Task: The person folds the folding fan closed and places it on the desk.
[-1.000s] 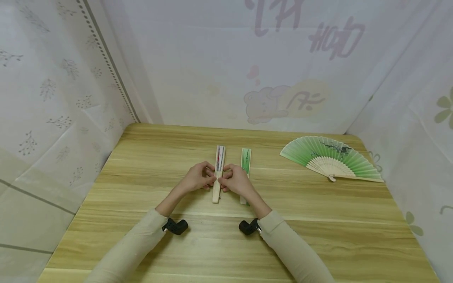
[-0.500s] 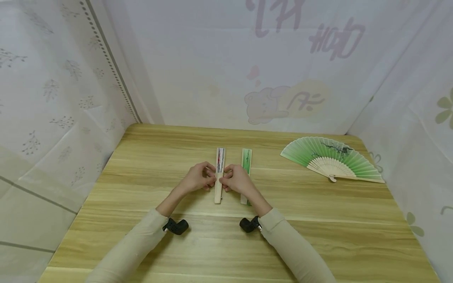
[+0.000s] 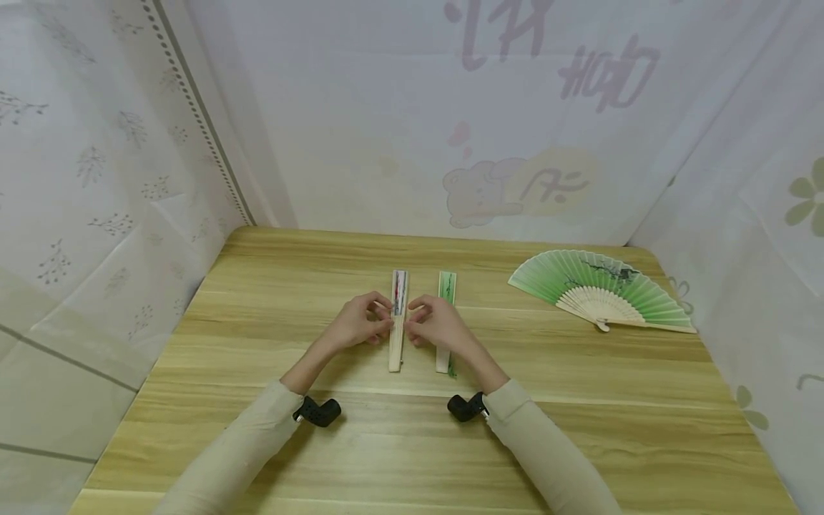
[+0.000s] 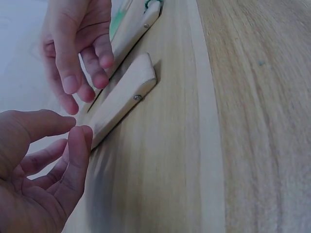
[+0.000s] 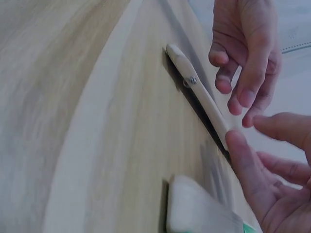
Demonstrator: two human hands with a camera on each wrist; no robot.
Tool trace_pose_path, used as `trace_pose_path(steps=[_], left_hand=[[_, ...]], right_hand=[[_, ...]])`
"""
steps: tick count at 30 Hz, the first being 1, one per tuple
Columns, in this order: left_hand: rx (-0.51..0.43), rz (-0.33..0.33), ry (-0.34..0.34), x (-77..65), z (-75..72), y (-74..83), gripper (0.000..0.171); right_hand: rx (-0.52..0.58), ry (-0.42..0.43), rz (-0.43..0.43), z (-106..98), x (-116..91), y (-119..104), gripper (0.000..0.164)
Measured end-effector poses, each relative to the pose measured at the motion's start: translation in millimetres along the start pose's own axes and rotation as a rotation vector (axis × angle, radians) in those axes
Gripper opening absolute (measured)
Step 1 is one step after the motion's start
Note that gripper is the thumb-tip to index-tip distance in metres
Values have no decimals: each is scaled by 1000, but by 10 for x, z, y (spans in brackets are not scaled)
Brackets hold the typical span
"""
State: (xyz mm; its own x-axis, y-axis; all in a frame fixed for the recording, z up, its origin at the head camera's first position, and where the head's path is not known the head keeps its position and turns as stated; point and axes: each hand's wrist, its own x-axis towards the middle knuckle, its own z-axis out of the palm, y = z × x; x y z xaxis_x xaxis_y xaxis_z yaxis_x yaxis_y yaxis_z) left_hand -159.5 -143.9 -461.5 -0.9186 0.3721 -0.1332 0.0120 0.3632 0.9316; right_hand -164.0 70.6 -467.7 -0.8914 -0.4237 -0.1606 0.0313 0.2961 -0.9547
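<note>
A folded fan with a white, red and dark printed leaf and pale wooden ribs lies on the table between the two hands. My left hand is at its left side, fingers loosely bent and thumb by the edge; whether it touches cannot be told. On the other side my right hand is slightly apart from the fan, its fingers relaxed and holding nothing. Its rivet end shows in the left wrist view. Just right of it lies a folded green fan, partly hidden by the right hand.
A spread green fan with a dark branch print lies at the table's back right. The wooden table meets patterned white curtains at the back and sides. A black wrist camera sits on the left sleeve, another on the right.
The printed folded fan slid slightly toward the body and stood straighter, then came to rest. Both hands have let go of it, and the right hand has drawn a little to the right.
</note>
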Motion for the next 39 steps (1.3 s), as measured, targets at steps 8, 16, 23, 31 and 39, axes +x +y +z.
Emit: trace_pose_path(steps=[8,16,23,31,39], left_hand=[[3,5,-16,53,67,77,30],[0,70,-55,89,129,140,32],[-27,92,-75,119,180,192,34],[-45,104,-91,209,224,211,36],[-110,126,-119,343,291,311,39]], right_hand=[[49,-43,-61,-146,-64,23,38],[106,-69,-89,-332,-124,108,41],[187,-69,-85,-497,-216,171,42],[223,-38,-64,-681,-302,224,42],[264,-48,-88,-950,-431,268,46]])
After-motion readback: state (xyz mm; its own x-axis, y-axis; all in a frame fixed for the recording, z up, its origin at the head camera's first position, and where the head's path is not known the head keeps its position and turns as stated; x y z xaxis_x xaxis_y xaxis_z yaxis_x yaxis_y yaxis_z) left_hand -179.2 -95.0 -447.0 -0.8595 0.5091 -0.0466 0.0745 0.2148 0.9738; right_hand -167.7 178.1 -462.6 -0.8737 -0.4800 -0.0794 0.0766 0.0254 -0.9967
